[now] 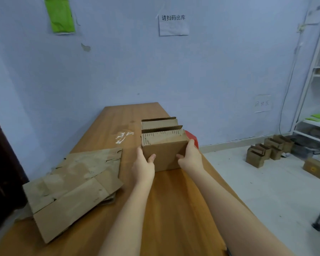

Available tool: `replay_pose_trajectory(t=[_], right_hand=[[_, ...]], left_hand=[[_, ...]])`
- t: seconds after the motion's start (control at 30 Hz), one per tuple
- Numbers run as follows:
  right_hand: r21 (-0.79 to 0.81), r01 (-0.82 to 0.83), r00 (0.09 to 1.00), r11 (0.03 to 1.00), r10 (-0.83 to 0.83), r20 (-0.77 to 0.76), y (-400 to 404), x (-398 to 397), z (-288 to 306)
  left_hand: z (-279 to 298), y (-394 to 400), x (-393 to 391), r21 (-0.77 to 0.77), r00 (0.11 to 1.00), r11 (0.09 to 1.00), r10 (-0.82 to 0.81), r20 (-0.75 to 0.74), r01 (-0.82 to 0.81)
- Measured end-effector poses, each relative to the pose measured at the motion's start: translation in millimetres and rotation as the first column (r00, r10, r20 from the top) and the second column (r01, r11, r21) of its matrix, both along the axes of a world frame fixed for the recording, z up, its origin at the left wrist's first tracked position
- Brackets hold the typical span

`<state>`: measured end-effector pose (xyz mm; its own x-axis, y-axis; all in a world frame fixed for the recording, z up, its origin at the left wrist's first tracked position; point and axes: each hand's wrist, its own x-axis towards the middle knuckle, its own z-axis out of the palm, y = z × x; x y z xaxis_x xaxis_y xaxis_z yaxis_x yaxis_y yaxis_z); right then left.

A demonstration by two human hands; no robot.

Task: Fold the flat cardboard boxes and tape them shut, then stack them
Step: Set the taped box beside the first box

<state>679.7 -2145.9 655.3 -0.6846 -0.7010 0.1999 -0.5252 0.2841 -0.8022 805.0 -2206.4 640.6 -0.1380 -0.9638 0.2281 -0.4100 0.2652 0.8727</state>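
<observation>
A folded brown cardboard box (164, 152) stands on the wooden table (174, 209), its top flaps partly raised. My left hand (143, 166) grips its left side, thumb on the near face. My right hand (190, 157) grips its right side, fingers over the far corner. Right behind it stands a second folded box (160, 122) with its top open. A pile of flat cardboard boxes (72, 183) lies on the table to the left. A red tape dispenser (192, 136) shows partly behind the held box.
A scrap of clear tape (123, 136) sticks to the table left of the boxes. Several folded boxes (270, 148) sit on the floor at the right near a white shelf (318, 100). The wall (155, 71) ends the table's far side.
</observation>
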Motion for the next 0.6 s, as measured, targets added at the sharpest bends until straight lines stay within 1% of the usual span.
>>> replay_pose_trajectory(t=[0.17, 0.27, 0.43, 0.53, 0.6], right_hand=[[0.0, 0.015, 0.999, 1.0, -0.015, -0.042, -21.2, -10.2, -1.8], [0.004, 0.017, 0.999, 1.0, -0.017, -0.041, -33.2, -16.6, -2.1], [0.014, 0.02, 0.999, 1.0, -0.019, -0.034, -51.6, -27.4, -4.7], [0.006, 0.008, 1.0, 1.0, -0.008, 0.014, -56.0, -26.7, -5.7], [0.004, 0.0, 0.998, 1.0, 0.0, 0.058, -52.8, -23.4, -4.8]], left_hand=[[-1.0, -17.1, -12.2, -0.044, 0.999, 0.999, 0.024, 0.022, -0.023], [-2.5, -29.5, -20.5, -0.048, 0.999, 0.998, 0.037, 0.025, -0.036], [-2.0, -44.9, -31.6, -0.072, 0.992, 0.995, 0.07, 0.109, -0.063], [-4.2, -52.4, -34.0, -0.046, 0.99, 0.998, 0.054, 0.129, -0.049], [-3.1, -55.7, -31.5, 0.027, 0.994, 1.0, 0.009, 0.11, -0.012]])
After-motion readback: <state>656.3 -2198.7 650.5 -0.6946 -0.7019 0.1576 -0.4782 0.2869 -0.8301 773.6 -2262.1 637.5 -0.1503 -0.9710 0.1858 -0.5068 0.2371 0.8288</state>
